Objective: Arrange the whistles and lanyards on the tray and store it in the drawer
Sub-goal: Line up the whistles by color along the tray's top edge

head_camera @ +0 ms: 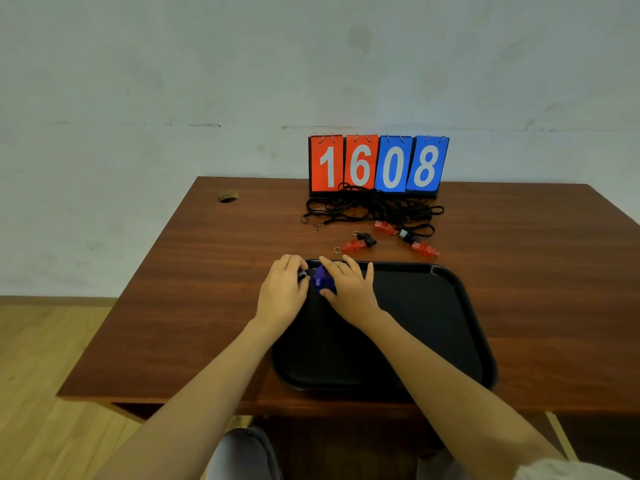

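Blue whistle point(323, 280) sits right between our two hands, at the far left corner of the black tray point(433, 323). Our right hand point(349, 289) pinches it, thumb below and forefinger over the top, other fingers spread across the rim. Our left hand point(282, 292) is curled, nipping a small black piece point(303, 274) just beside the whistle's left end. Beyond the tray, red whistles point(355, 244) and tangled black lanyards point(370, 206) lie on the wooden table point(207, 271), before the flip scoreboard point(377, 164).
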`<action>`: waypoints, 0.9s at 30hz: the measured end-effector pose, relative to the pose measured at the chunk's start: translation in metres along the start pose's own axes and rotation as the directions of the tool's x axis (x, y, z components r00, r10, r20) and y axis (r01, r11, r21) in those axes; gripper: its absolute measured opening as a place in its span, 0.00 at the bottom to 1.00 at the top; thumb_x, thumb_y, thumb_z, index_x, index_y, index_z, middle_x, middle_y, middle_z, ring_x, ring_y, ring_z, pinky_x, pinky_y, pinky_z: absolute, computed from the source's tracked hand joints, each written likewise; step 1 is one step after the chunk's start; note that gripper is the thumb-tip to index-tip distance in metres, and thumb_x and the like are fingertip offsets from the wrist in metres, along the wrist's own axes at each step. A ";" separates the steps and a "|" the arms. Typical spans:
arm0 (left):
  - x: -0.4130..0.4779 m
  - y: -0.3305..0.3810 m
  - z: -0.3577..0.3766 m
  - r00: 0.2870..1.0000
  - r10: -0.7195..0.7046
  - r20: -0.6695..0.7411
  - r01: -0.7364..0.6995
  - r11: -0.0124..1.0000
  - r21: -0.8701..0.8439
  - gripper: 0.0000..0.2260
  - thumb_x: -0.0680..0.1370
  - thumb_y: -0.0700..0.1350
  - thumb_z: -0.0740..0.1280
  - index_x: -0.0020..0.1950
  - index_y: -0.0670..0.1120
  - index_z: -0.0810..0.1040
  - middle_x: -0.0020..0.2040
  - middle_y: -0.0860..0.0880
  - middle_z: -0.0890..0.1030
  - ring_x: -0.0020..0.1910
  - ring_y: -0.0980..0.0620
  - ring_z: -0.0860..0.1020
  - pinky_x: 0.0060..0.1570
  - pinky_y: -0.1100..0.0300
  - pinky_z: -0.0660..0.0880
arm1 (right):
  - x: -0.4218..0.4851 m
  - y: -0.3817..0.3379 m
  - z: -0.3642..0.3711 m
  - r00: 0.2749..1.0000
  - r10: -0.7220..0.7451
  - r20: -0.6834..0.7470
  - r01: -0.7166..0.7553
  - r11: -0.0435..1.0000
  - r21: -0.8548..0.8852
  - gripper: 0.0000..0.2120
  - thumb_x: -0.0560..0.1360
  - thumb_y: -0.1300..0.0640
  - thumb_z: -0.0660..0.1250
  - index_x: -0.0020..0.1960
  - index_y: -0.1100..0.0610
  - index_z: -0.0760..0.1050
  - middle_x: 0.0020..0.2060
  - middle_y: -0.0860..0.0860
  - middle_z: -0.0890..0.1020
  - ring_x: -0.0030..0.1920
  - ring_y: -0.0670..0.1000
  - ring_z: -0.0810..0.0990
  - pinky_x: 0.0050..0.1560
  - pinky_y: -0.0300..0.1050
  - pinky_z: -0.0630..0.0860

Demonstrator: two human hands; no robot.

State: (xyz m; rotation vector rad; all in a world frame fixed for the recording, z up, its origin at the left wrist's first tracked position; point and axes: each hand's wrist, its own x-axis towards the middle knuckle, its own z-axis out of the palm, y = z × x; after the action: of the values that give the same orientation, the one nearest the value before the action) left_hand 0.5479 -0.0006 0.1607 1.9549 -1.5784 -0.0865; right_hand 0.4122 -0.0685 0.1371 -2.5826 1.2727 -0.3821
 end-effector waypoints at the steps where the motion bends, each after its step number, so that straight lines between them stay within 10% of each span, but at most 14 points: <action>1: 0.001 0.005 0.001 1.000 -0.013 0.004 0.013 1.000 -0.028 0.06 0.77 0.40 0.64 0.53 0.44 0.73 0.52 0.49 0.74 0.51 0.52 0.73 0.46 0.61 0.71 | -0.003 0.003 -0.004 0.999 0.018 -0.030 -0.018 1.000 0.018 0.30 0.77 0.53 0.65 0.76 0.50 0.57 0.71 0.49 0.67 0.77 0.52 0.53 0.72 0.67 0.43; 7: 0.005 0.048 0.024 0.999 -0.049 0.022 0.052 0.981 -0.187 0.03 0.75 0.41 0.66 0.47 0.44 0.73 0.46 0.50 0.74 0.42 0.53 0.73 0.41 0.60 0.72 | -0.020 0.044 -0.026 0.975 0.192 -0.115 -0.182 0.979 0.095 0.27 0.77 0.55 0.64 0.74 0.55 0.61 0.71 0.51 0.68 0.76 0.53 0.56 0.74 0.62 0.47; 13: -0.001 0.080 0.069 0.990 0.139 -0.017 -0.139 0.990 0.011 0.05 0.71 0.41 0.71 0.43 0.44 0.76 0.42 0.48 0.79 0.43 0.48 0.77 0.45 0.56 0.71 | -0.034 0.078 -0.036 0.952 0.281 -0.122 -0.268 0.957 0.114 0.23 0.77 0.56 0.63 0.71 0.55 0.66 0.68 0.51 0.70 0.74 0.53 0.59 0.74 0.60 0.49; 18: -0.003 0.078 0.082 0.988 0.091 0.122 -0.114 0.973 0.200 0.12 0.75 0.53 0.66 0.56 0.49 0.76 0.55 0.53 0.79 0.59 0.52 0.72 0.65 0.54 0.61 | -0.038 0.087 -0.034 0.962 0.244 -0.124 -0.228 0.965 0.131 0.19 0.76 0.56 0.64 0.67 0.55 0.71 0.64 0.52 0.74 0.71 0.53 0.64 0.73 0.58 0.55; 27: -0.003 0.041 0.059 0.978 0.207 0.015 -0.202 0.929 0.309 0.15 0.68 0.42 0.73 0.55 0.46 0.81 0.52 0.49 0.82 0.54 0.45 0.79 0.57 0.46 0.71 | -0.030 0.070 -0.030 0.992 0.127 -0.009 -0.126 0.988 0.085 0.22 0.74 0.43 0.65 0.64 0.52 0.72 0.60 0.49 0.76 0.64 0.51 0.70 0.66 0.49 0.67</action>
State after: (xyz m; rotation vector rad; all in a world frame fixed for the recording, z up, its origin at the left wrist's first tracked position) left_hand 0.4871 -0.0259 0.1326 1.9969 -1.8654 0.2796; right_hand 0.3331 -0.0887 0.1384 -2.4194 1.3857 -0.4205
